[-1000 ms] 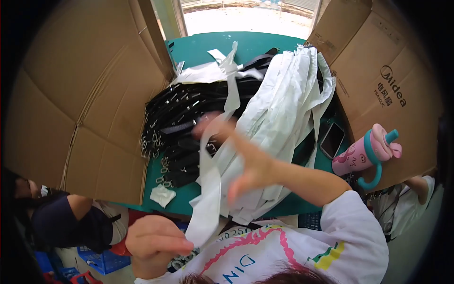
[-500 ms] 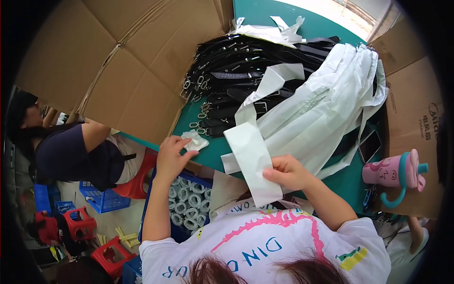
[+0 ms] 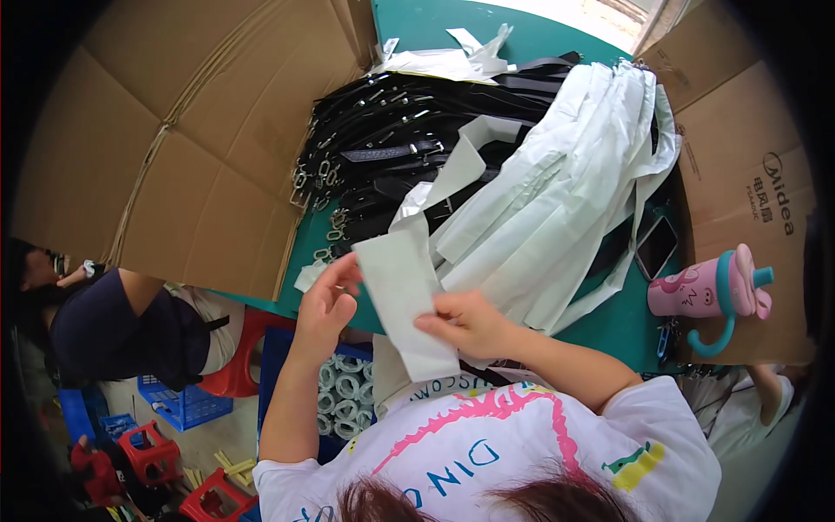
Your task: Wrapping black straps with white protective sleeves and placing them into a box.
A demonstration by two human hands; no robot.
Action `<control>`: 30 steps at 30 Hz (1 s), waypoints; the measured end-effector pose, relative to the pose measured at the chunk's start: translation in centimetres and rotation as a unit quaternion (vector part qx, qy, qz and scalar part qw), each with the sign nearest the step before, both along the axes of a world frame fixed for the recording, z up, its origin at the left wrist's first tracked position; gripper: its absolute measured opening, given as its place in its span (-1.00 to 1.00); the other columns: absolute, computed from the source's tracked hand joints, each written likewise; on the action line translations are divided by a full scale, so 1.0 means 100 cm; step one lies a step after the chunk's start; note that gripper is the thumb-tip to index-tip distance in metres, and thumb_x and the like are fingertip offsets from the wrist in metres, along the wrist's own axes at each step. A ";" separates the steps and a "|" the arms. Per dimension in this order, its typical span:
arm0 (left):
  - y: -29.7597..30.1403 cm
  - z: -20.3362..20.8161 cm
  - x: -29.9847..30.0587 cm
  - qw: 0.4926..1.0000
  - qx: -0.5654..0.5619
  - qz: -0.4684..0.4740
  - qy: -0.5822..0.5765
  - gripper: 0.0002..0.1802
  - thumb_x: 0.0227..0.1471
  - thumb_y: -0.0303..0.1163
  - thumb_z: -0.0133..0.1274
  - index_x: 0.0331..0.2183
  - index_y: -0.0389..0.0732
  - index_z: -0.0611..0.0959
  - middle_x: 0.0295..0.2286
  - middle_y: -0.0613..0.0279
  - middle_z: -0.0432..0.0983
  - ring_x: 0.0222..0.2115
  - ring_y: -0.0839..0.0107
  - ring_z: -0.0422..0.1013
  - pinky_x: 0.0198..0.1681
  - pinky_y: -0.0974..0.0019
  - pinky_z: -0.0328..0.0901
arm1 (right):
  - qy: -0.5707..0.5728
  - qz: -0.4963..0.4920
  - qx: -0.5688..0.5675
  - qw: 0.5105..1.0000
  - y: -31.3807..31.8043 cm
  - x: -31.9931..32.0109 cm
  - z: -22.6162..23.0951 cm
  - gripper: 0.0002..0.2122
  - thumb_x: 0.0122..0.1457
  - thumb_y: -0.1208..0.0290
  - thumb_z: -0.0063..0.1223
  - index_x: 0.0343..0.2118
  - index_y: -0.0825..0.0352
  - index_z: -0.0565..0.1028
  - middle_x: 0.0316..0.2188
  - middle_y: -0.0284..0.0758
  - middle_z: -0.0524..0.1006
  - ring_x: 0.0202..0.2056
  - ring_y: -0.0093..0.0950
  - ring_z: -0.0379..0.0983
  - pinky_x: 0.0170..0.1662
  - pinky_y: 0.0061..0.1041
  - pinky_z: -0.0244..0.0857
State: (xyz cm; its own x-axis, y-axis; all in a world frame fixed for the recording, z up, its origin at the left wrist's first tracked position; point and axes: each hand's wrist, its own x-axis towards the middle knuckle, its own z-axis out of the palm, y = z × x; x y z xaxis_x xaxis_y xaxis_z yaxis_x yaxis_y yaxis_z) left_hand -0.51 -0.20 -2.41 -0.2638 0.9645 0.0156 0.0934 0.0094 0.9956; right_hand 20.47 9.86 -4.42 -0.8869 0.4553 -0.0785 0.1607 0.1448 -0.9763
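Note:
My right hand [image 3: 470,324] pinches a broad white strip [image 3: 396,287], paper-like and folded flat, between thumb and fingers near its lower end. Close to the strip's left edge is my left hand [image 3: 323,309], open with its fingers apart; whether a fingertip touches the strip I cannot tell. Partly hidden behind that hand lies a crumpled white scrap [image 3: 310,275]. Beyond the held strip, a bent white strip [image 3: 461,170] lies over black belts [image 3: 383,117] with metal buckles and clasps. Long white wrappings [image 3: 548,183] lie in a bundle to the right.
Cardboard walls [image 3: 217,183] flank the green table [image 3: 613,344]. A phone [image 3: 657,248] and pink tumbler [image 3: 687,291] with a teal handle stand at right. A blue crate of clear plastic rings [image 3: 345,404] sits below my left forearm. Another person [image 3: 113,322] is at left.
My left hand has left the crumpled scrap and come to the strip's edge. The strip is still in my right hand. The whole view has shifted a little.

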 end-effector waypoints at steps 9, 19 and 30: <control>-0.071 0.050 -0.063 0.968 0.124 0.134 -0.170 -0.68 -0.08 -0.37 0.16 -0.32 -0.36 0.46 -0.44 0.16 0.42 -0.46 0.45 0.38 -0.40 0.44 0.32 | 0.023 0.201 0.325 0.924 -0.025 -0.051 -0.034 -0.42 0.02 0.08 0.08 0.05 0.31 0.27 -0.02 -0.13 0.33 0.04 -0.18 0.21 0.12 -0.34 0.04; -0.043 0.106 -0.068 0.993 0.040 0.111 0.006 -0.73 -0.17 -0.37 0.24 -0.43 -0.34 0.58 -0.50 0.29 0.51 -0.51 0.55 0.42 -0.41 0.50 0.30 | 0.019 0.432 -0.139 0.891 -0.075 -0.101 -0.029 -0.46 0.06 0.05 0.03 -0.04 0.43 0.35 -0.13 -0.20 0.47 -0.11 -0.36 0.40 -0.08 -0.41 0.26; 0.033 0.013 -0.040 0.991 -0.088 0.022 -0.100 -0.75 -0.24 -0.46 0.25 -0.44 -0.40 0.61 -0.51 0.18 0.54 -0.53 0.46 0.46 -0.42 0.39 0.37 | -0.235 0.054 0.510 0.826 0.235 -0.120 0.032 -0.71 -0.01 0.15 0.08 -0.31 0.24 0.54 -0.35 -0.25 0.54 -0.28 -0.27 0.46 -0.24 -0.32 0.33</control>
State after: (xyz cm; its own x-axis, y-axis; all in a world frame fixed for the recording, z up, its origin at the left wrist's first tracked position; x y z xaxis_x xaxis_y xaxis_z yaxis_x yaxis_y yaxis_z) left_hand -4.50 3.08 -1.12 -0.2874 0.9349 -0.2081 -0.1101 0.1835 0.9768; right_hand 8.44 33.31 -1.23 -0.9069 0.4182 -0.0508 0.4204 0.8910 -0.1715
